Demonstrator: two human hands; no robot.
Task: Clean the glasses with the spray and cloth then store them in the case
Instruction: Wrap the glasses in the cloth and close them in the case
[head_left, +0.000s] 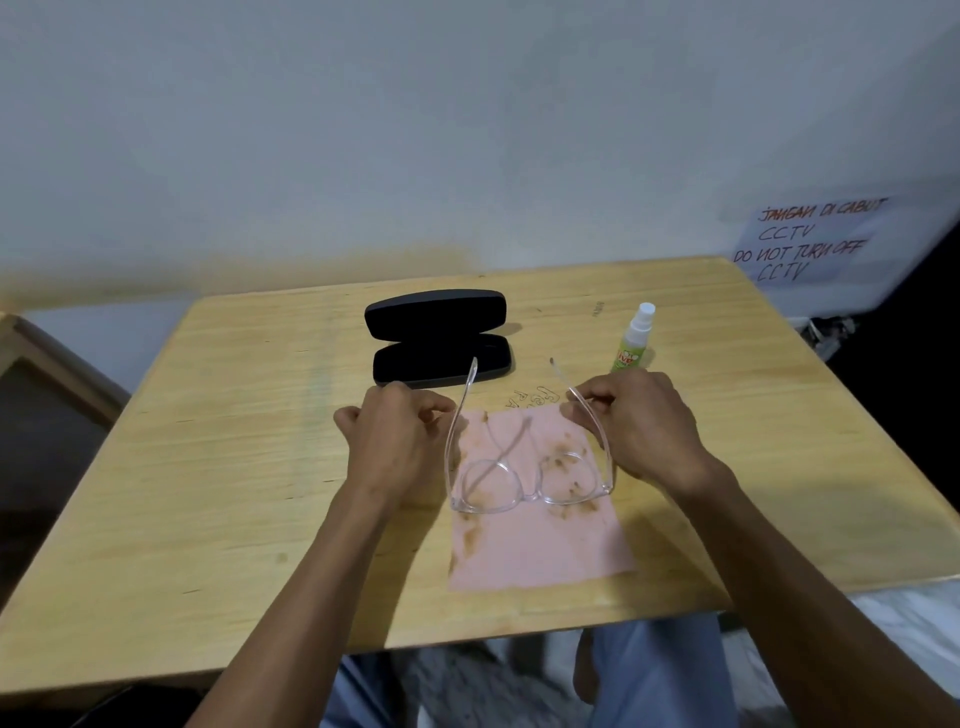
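Clear-framed glasses (524, 480) with both temples unfolded hang just above a pink cloth (540, 551) marked with brown stains. My left hand (395, 436) pinches the left temple, and my right hand (639, 426) pinches the right temple. The lenses face me and the temple tips point away. A black case (439, 338) lies open on the table just beyond my left hand. A small green spray bottle (634, 340) with a white nozzle stands upright beyond my right hand.
The wooden table (208, 467) stands against a white wall. A paper sign (810, 239) with handwriting hangs at the right. A wooden frame (47, 364) sits left of the table. My knees show under the table's near edge.
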